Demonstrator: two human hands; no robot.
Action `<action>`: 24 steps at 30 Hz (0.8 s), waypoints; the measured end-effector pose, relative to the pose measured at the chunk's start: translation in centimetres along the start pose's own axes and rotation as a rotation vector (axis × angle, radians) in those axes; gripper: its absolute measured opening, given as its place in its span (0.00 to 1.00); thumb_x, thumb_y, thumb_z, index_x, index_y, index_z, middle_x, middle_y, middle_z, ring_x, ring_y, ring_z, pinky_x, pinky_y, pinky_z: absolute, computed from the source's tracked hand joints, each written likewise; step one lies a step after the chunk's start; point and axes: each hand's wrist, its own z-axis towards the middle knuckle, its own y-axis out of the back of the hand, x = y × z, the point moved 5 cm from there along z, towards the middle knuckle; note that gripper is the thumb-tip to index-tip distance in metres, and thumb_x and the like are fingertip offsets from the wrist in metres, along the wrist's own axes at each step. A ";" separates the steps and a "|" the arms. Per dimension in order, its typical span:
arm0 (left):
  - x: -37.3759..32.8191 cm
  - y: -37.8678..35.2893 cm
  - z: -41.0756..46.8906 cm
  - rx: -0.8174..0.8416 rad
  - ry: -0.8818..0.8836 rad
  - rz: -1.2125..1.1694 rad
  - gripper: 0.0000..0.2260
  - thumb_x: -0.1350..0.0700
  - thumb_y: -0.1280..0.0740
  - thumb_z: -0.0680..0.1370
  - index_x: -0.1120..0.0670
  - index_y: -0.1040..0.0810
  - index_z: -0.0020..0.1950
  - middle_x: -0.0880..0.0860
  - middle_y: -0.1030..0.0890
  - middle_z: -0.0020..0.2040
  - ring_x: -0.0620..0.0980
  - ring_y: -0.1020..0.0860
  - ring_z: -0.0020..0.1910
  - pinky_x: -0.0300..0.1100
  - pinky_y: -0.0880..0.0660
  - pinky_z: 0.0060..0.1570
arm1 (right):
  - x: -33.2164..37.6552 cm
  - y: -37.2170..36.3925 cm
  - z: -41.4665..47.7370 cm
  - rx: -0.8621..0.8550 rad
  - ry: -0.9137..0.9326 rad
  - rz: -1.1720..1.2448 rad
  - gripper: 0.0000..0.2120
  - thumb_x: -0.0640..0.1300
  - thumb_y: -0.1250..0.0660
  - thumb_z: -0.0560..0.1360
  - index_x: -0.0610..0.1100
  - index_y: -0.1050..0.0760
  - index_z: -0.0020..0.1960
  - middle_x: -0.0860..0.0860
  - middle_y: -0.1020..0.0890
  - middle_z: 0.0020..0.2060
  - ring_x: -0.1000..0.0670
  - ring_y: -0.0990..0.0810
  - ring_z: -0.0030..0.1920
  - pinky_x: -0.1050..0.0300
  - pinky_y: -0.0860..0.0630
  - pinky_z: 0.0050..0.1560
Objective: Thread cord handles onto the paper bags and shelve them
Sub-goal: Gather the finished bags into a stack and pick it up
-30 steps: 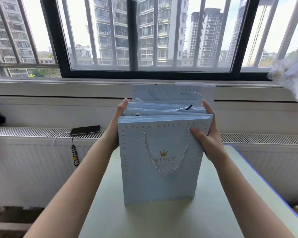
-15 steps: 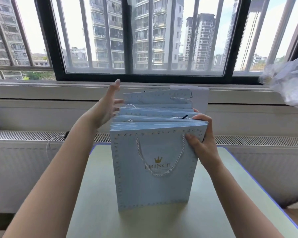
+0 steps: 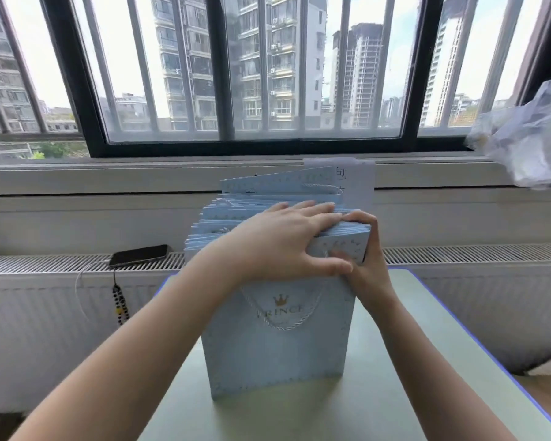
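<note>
While the stack of pale blue paper bags (image 3: 277,354) stands upright on the pale green table (image 3: 395,393) in the lower middle of the frame, the left hand (image 3: 283,240) lies flat across the bags' top edges, its fingers straight and reaching toward the right and its thumb stretched along the upper front of the nearest bag. The right hand (image 3: 368,272) grips the upper right corner of the stack, with its thumb on the front face beside the left thumb and its fingers curled up round the right-hand edge to the top. The nearest bag carries a gold crown, gold lettering and a dotted border, and a white twisted cord handle (image 3: 287,326) hangs in a loop down its front; another cord shows on a bag at the back of the stack, where the top edges fan apart. Just behind the stack a white sheet of paper (image 3: 360,183) with dark characters stands against the wall below the sill. At the left of the frame a black phone (image 3: 139,254) lies on the white slatted radiator cover (image 3: 458,253), with a thin white cable (image 3: 78,288) and a string of dark beads (image 3: 120,303) hanging down from it. A crumpled clear plastic wrapping (image 3: 528,138) sits at the upper right, in front of the black-framed barred window (image 3: 223,74) that fills the top of the frame, with tall apartment blocks beyond it.
</note>
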 end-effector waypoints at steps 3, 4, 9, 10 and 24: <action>1.3 2.0 0.8 -0.066 0.082 -0.312 0.14 0.45 0.41 0.80 0.45 0.22 0.62 0.45 0.22 0.63 0.44 0.27 0.62 0.42 0.35 0.64 | -0.1 0.1 -0.1 0.001 -0.015 -0.019 0.19 0.50 0.33 0.66 0.55 0.35 0.53 0.67 0.26 0.45 0.63 0.26 0.42 0.69 0.27 0.40; 1.4 2.4 1.2 -0.093 0.083 -0.288 0.10 0.49 0.39 0.80 0.46 0.20 0.58 0.46 0.20 0.59 0.44 0.25 0.59 0.41 0.33 0.62 | -0.2 0.2 -0.1 0.000 -0.017 -0.019 0.19 0.50 0.33 0.65 0.54 0.35 0.53 0.67 0.27 0.45 0.63 0.26 0.41 0.69 0.28 0.40; 1.9 3.0 2.7 -0.154 0.093 -0.291 0.04 0.56 0.30 0.75 0.49 0.16 0.44 0.48 0.16 0.45 0.42 0.19 0.46 0.41 0.27 0.56 | -0.1 0.2 -0.2 0.016 -0.048 -0.011 0.20 0.51 0.32 0.65 0.54 0.36 0.53 0.68 0.27 0.44 0.63 0.26 0.41 0.68 0.27 0.37; 2.0 3.1 2.7 -0.170 0.095 -0.288 0.04 0.57 0.30 0.75 0.50 0.16 0.44 0.48 0.16 0.44 0.42 0.19 0.45 0.40 0.27 0.56 | -0.1 0.2 -0.2 0.016 -0.052 -0.018 0.21 0.51 0.32 0.65 0.51 0.36 0.54 0.68 0.27 0.44 0.64 0.25 0.41 0.68 0.26 0.37; 2.6 3.2 2.4 -0.279 0.078 -0.199 0.04 0.60 0.29 0.74 0.52 0.14 0.45 0.44 0.17 0.39 0.32 0.25 0.35 0.17 0.37 0.42 | -0.3 0.2 0.1 0.019 -0.068 -0.042 0.17 0.52 0.32 0.65 0.65 0.33 0.50 0.67 0.27 0.45 0.61 0.24 0.43 0.63 0.24 0.39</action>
